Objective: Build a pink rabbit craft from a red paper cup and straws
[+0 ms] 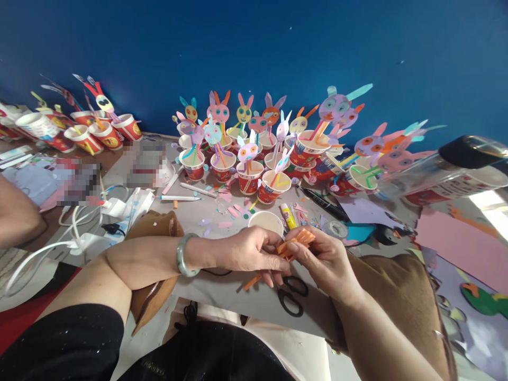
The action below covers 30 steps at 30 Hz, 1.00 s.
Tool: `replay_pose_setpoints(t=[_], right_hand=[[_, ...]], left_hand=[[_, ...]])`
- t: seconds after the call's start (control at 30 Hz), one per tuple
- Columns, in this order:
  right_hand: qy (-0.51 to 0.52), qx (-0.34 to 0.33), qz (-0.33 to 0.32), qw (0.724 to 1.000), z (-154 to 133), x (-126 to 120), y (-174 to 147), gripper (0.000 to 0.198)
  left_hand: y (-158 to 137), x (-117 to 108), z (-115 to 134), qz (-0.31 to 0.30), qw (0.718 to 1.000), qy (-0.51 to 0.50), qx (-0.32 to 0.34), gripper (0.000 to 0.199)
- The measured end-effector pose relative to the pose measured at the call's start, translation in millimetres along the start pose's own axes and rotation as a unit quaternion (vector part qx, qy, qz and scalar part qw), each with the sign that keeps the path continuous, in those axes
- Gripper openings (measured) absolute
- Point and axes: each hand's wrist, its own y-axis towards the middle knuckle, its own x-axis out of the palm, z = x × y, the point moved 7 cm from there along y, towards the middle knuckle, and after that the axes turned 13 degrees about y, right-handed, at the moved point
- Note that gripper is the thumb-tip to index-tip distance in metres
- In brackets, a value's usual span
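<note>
A folded orange paper strip [302, 239], bent into tight zigzag pleats, is pinched between both hands. My left hand [248, 250], with a jade bangle [182, 255] on its wrist, grips the strip's left side. My right hand [327, 260] presses the pleats between thumb and fingers. Another bit of orange strip [252, 282] shows below the left fingers; whether it joins the folded piece I cannot tell. Scissors [292, 297] with black handles lie under the hands, their blades hidden. Just beyond the fingers stand a paper cup [265, 222] and a yellow glue stick [288, 216].
Several red paper cups [250, 179] with paper rabbit figures stand along the blue wall [254, 47]. Markers [180, 198], paper scraps [232, 211] and tape [336, 228] lie before them. At left are a power strip [130, 211] and another person's arm [18, 214]; at right, a clear bottle [420, 172].
</note>
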Motion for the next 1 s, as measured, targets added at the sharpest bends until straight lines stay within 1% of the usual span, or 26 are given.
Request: replay_pose_setpoints(t=[0.2,0.37,0.47,0.63,0.77,0.87,1.0], right_hand=[[0.010,0.008,0.001,1.000,-0.1,-1.8,2.2,0.030],[0.025,0.019,0.001,1.000,-2.6,-5.1,4.4,0.034],[0.052,0.041,-0.002,0.998,-1.2,-5.2,4.0,0.037],[0.093,0.052,0.000,0.994,1.2,-3.5,2.8,0.033],[0.113,0.062,0.008,0.992,4.6,-2.8,2.5,0.030],[0.102,0.060,0.024,0.993,6.3,-4.7,2.4,0.031],[0.063,0.055,0.041,0.996,7.2,-8.2,1.7,0.036]], left_hand=[[-0.8,-3.1,2.5,0.005,1.000,0.008,0.008,0.028],[-0.4,-1.4,4.7,-0.054,0.998,-0.017,0.038,0.040],[-0.5,-2.3,4.0,-0.063,0.997,-0.035,0.039,0.046],[0.4,-4.8,4.1,-0.041,0.997,-0.040,0.045,0.055],[1.1,-6.8,5.7,-0.017,0.998,-0.026,0.058,0.056],[0.9,-7.5,6.4,-0.002,0.998,-0.031,0.059,0.055],[-0.1,-5.1,6.2,0.003,0.998,-0.049,0.048,0.048]])
